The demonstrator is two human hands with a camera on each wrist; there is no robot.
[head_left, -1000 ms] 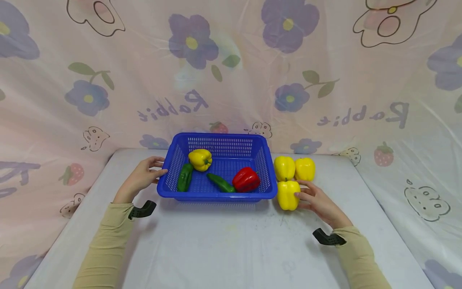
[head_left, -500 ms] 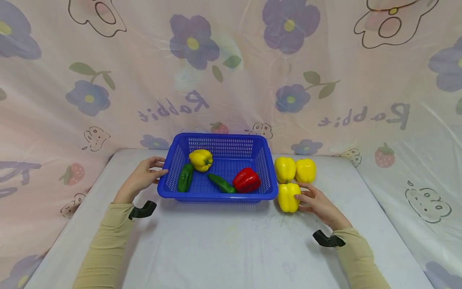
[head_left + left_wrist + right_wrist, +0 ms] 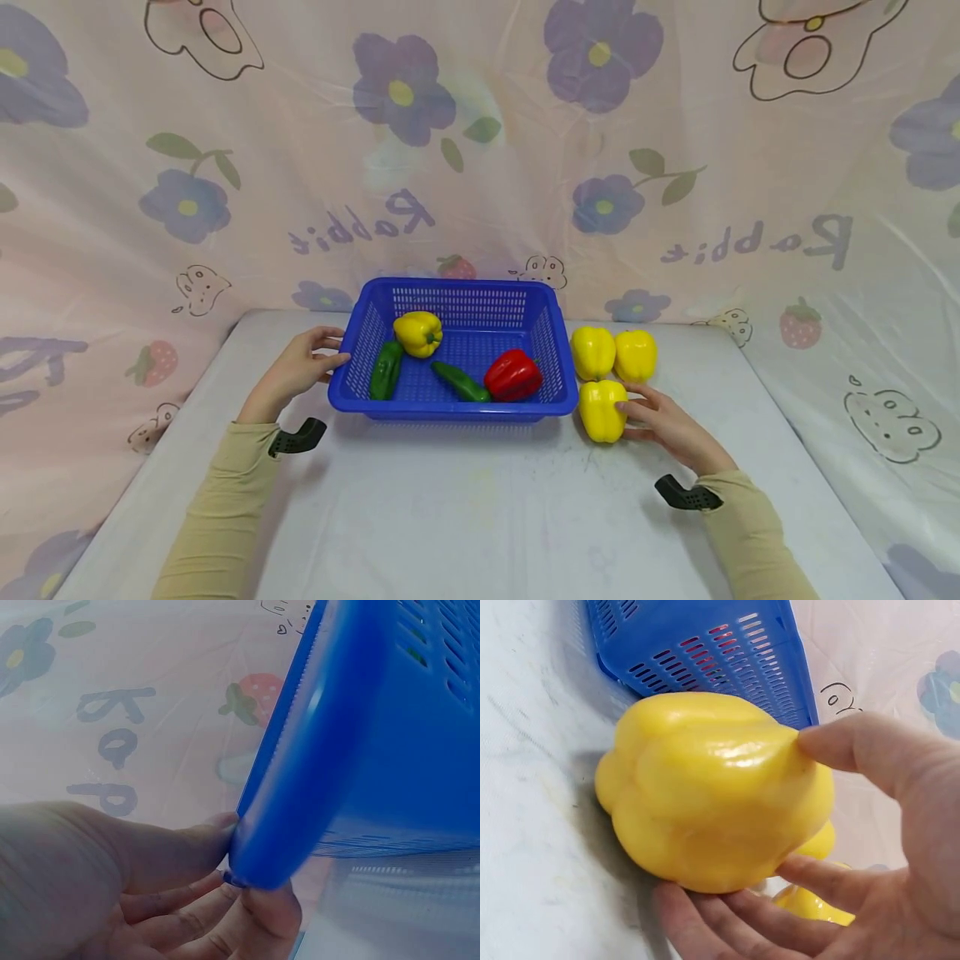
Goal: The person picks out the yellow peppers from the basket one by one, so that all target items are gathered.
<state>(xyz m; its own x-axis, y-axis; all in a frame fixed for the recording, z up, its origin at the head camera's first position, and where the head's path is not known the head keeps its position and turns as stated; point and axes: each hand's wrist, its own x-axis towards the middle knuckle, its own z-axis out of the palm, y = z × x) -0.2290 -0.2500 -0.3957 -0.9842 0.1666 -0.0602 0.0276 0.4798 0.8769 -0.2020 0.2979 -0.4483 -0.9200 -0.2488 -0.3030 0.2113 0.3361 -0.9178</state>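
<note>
Printed fabric [image 3: 495, 150] with purple flowers, strawberries, rabbit outlines and reversed "Rabbit" lettering forms the backdrop behind a table [image 3: 450, 517] covered in white. Near the table's rear edge stands a blue basket [image 3: 453, 407], rectangular, with slotted walls and a rolled rim.

Basket contents: one yellow bell pepper [image 3: 418, 334] at the rear left; one dark green pepper [image 3: 386, 371] along the left wall, just in front of it; one slim green chili [image 3: 459, 382] lying diagonally near the front wall; one red bell pepper [image 3: 513, 376] at the front right, beside the chili's lower end.

Outside the basket, to its right, are three further yellow peppers. The rear pair comprises a left unit [image 3: 593, 352], just beside the basket wall, and a right unit [image 3: 636, 356], next to it. The front yellow pepper [image 3: 602, 411] is located forward of the left unit, near the basket's front right corner.

Left hand [image 3: 300, 367]: pinches the basket rim at the left side, thumb on one face, fingers on the opposite face. Right hand [image 3: 667, 425]: grips the front yellow pepper from the right, thumb on the upper side, fingers on the lower. Contact between this pepper and the table cannot be determined. Both forearms wear beige sleeves [image 3: 217, 508], with a black bracket [image 3: 298, 437] at each wrist.
</note>
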